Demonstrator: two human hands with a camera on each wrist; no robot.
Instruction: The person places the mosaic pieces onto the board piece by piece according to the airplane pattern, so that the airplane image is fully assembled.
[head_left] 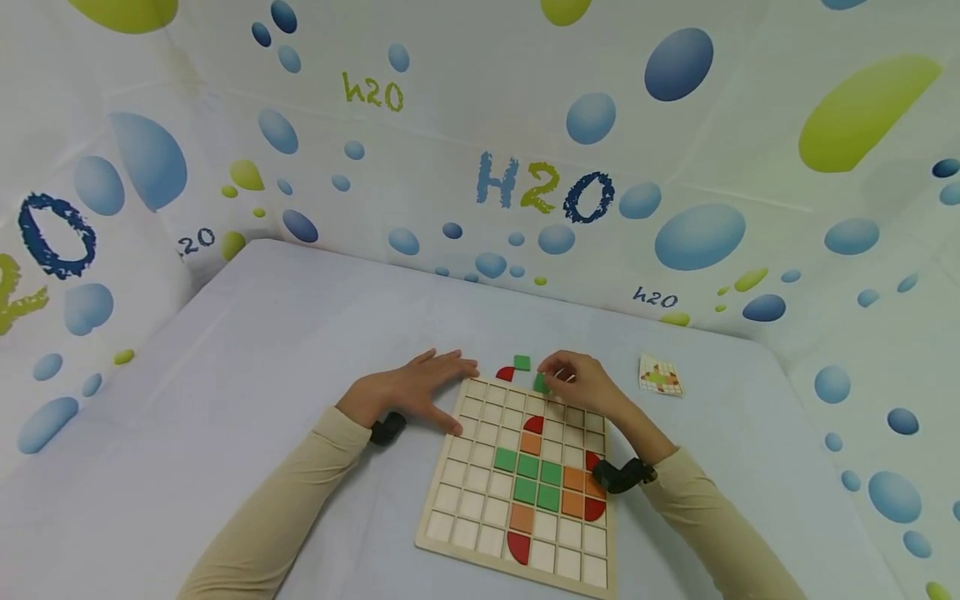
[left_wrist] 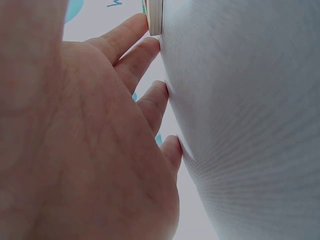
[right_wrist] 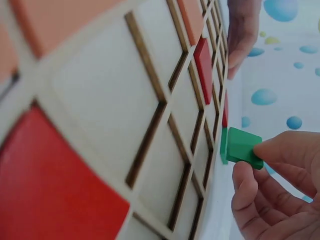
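My right hand [head_left: 577, 379] pinches a green square tile [right_wrist: 242, 146] between thumb and fingers, just beyond the far edge of the wooden grid board [head_left: 468, 504]. Spread fingers of my left hand [head_left: 408, 387] touch the board's far left corner and the table. In the left wrist view, the left fingertips [left_wrist: 159, 90] rest on the tabletop. Green, orange and red pieces sit in the board's cells; one is an orange square [head_left: 521, 517]. Beyond the board lie another green square [head_left: 522, 362] and a red rounded piece [head_left: 506, 374].
A small card [head_left: 660, 376] printed with a coloured pattern lies on the table to the right of the board. The pale cloth-covered table [head_left: 315, 333] meets a curtain [head_left: 450, 125] with blue and green drops behind and at the sides.
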